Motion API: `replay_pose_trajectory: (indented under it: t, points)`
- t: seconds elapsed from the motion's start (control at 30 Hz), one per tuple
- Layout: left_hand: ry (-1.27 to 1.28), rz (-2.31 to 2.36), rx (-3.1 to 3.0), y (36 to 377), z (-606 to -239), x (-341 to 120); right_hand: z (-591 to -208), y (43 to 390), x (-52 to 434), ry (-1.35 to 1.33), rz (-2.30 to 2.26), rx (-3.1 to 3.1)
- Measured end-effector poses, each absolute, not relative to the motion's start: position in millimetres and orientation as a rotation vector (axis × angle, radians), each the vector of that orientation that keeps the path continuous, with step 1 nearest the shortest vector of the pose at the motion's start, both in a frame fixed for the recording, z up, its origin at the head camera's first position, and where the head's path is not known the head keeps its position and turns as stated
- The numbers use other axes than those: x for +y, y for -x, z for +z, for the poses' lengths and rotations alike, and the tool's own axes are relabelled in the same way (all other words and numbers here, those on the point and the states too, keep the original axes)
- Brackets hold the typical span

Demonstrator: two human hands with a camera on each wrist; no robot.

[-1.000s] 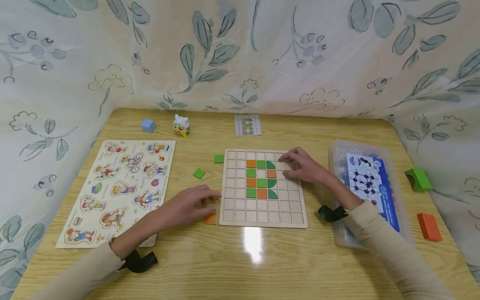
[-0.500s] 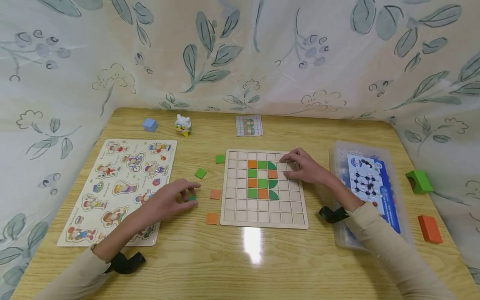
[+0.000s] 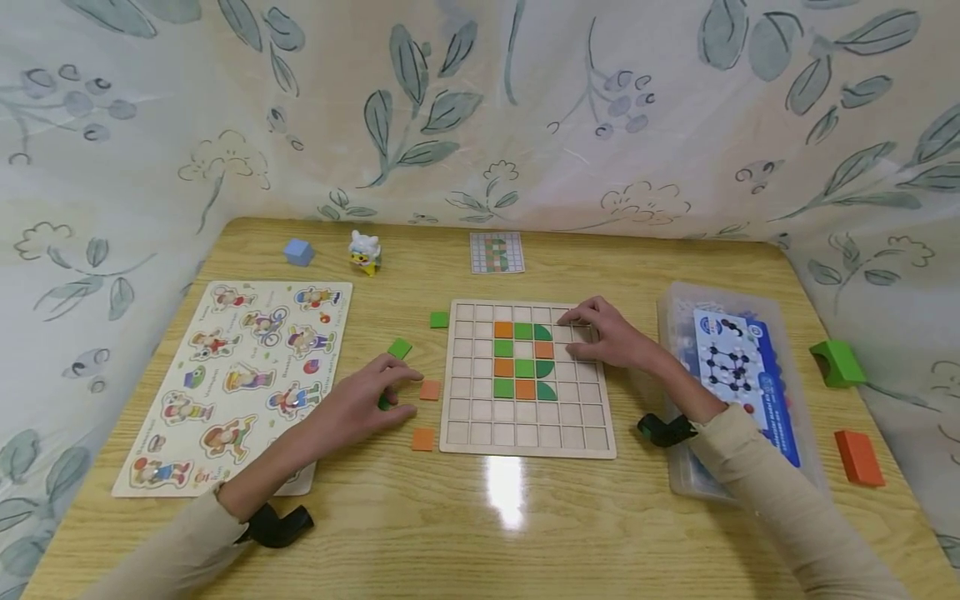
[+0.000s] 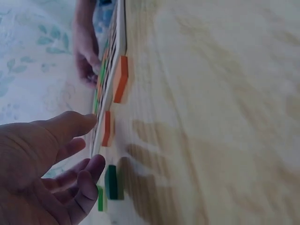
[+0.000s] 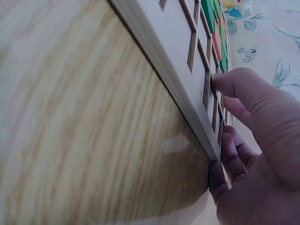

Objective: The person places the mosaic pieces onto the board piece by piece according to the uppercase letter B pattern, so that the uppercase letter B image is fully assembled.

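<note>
The right hand (image 3: 606,335), fingers parted, rests on the grid board (image 3: 483,411) at two o'clock — likely to steady it — while the left hand (image 3: 363,400), relaxed and empty, hovers at nine o'clock near a dark green piece (image 4: 111,182), presumably laid within easy reach.

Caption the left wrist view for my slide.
Left hand, fingers loosely curled, near a dark green tile; two orange tiles lie beside the board, the right hand beyond.

Head view bright, fairly sharp; white glare (image 3: 505,492) on wooden table (image 3: 375,533). Wrist views dimmer, hazy; left hand (image 4: 28,164) casts soft shadow (image 4: 145,192).
</note>
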State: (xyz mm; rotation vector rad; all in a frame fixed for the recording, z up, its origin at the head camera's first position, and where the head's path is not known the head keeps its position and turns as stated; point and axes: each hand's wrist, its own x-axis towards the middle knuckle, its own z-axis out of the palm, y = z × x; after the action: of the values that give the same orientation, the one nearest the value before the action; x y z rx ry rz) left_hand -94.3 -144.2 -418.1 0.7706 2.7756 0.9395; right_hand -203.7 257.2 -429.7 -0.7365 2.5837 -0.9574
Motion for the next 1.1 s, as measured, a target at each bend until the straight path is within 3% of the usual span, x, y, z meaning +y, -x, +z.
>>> replay_pose_trajectory:
  t: [1.1]
  points:
    - [-0.799, 0.765, 2.745, 117, -423, -125, -433, 205, 258, 0.738, -0.944, 2.596]
